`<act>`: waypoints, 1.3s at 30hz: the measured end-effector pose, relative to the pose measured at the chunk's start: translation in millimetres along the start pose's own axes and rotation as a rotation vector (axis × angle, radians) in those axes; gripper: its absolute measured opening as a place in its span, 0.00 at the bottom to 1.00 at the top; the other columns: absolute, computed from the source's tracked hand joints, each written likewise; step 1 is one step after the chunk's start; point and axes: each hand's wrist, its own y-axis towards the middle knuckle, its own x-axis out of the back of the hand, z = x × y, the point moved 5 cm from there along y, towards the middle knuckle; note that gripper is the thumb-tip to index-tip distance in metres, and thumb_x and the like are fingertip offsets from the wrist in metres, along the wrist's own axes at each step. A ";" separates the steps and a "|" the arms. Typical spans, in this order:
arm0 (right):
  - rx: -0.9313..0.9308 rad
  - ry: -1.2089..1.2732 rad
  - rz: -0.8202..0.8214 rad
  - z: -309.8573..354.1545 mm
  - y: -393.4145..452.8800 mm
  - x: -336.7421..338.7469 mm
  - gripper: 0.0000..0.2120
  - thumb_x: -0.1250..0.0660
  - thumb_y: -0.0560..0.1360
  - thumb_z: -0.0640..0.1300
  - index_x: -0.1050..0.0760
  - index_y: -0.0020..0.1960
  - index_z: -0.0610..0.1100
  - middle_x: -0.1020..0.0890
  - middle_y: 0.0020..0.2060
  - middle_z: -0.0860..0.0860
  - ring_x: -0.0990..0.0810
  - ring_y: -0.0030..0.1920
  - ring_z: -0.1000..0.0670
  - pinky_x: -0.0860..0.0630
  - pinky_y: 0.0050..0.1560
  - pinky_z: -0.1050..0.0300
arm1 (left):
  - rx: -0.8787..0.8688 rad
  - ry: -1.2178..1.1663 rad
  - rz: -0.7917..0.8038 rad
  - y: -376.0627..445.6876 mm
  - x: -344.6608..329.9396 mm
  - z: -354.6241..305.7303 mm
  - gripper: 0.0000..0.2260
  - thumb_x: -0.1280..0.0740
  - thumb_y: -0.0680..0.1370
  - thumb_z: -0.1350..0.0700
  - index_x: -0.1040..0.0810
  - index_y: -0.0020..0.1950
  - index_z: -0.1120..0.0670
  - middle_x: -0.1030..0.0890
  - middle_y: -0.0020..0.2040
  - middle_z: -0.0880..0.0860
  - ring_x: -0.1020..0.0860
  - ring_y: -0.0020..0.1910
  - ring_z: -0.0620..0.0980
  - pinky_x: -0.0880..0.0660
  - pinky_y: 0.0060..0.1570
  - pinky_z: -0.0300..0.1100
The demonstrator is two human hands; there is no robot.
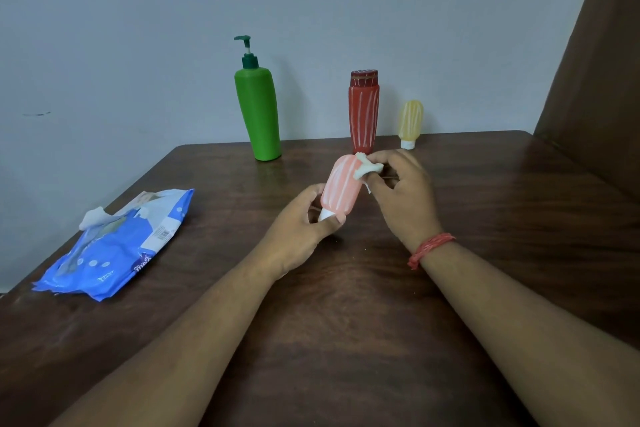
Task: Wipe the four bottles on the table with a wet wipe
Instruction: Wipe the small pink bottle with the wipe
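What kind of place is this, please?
Probably a room in a home: a dark wooden table pushed against a plain grey wall, a brown curtain at the right, and toiletry-style bottles such as the green pump bottle.

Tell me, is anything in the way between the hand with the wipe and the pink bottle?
No, nothing visible is. The right hand already presses the wet wipe against the pink bottle, which the left hand holds up near its white cap.
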 end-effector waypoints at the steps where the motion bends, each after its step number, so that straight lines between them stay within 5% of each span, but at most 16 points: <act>1: 0.024 -0.013 0.012 2.5 -1.1 -0.9 0.10 0.29 0.77 0.41 0.20 0.58 0.43 0.21 0.53 0.54 0.21 0.53 0.54 0.19 0.52 0.58 | 0.002 -0.010 -0.005 0.3 0.6 0.5 0.30 0.29 0.73 0.43 0.31 0.74 0.45 0.21 0.64 0.45 0.22 0.62 0.48 0.24 0.65 0.53; 11: 0.224 -0.139 0.122 16.6 -11.1 -8.9 0.08 0.30 0.77 0.37 0.19 0.56 0.41 0.22 0.53 0.51 0.23 0.53 0.55 0.20 0.54 0.58 | 0.031 -0.102 -0.038 1.0 5.1 2.9 0.23 0.28 0.78 0.53 0.29 0.72 0.47 0.19 0.62 0.46 0.21 0.61 0.49 0.26 0.66 0.55; 17: 0.236 -0.162 -0.021 16.2 -3.8 4.7 0.09 0.31 0.77 0.35 0.18 0.56 0.41 0.20 0.52 0.50 0.22 0.53 0.53 0.21 0.53 0.56 | 0.011 -0.060 0.021 -1.2 0.1 -1.5 0.25 0.28 0.77 0.49 0.30 0.74 0.46 0.20 0.62 0.45 0.22 0.61 0.48 0.25 0.66 0.53; 21: 0.325 -0.203 0.136 23.4 -14.7 -11.2 0.09 0.28 0.73 0.34 0.18 0.53 0.40 0.20 0.50 0.49 0.21 0.50 0.53 0.23 0.48 0.61 | 0.018 -0.151 -0.027 -1.9 5.4 0.6 0.21 0.27 0.75 0.48 0.25 0.67 0.43 0.17 0.59 0.45 0.21 0.60 0.51 0.27 0.67 0.58; 29: 0.204 -0.196 -0.051 15.3 -2.1 9.1 0.07 0.29 0.76 0.36 0.17 0.53 0.42 0.20 0.50 0.51 0.22 0.49 0.53 0.21 0.48 0.58 | 0.002 -0.030 0.088 -3.2 -3.9 -3.0 0.33 0.29 0.70 0.38 0.30 0.73 0.45 0.20 0.63 0.46 0.21 0.61 0.50 0.25 0.65 0.55; 35: 0.281 -0.190 0.156 20.4 -10.9 -6.1 0.09 0.28 0.74 0.34 0.17 0.53 0.41 0.21 0.49 0.50 0.22 0.49 0.54 0.22 0.48 0.63 | -0.003 -0.121 0.013 -3.6 3.2 -3.0 0.22 0.28 0.76 0.48 0.26 0.69 0.47 0.18 0.59 0.47 0.20 0.58 0.51 0.25 0.65 0.56; 39: 0.243 -0.221 0.026 19.1 -3.9 3.2 0.08 0.30 0.75 0.35 0.17 0.53 0.41 0.20 0.49 0.49 0.22 0.49 0.52 0.23 0.49 0.59 | -0.006 -0.053 0.048 -2.8 0.2 -4.4 0.24 0.29 0.77 0.47 0.28 0.72 0.46 0.20 0.61 0.44 0.22 0.60 0.47 0.25 0.66 0.53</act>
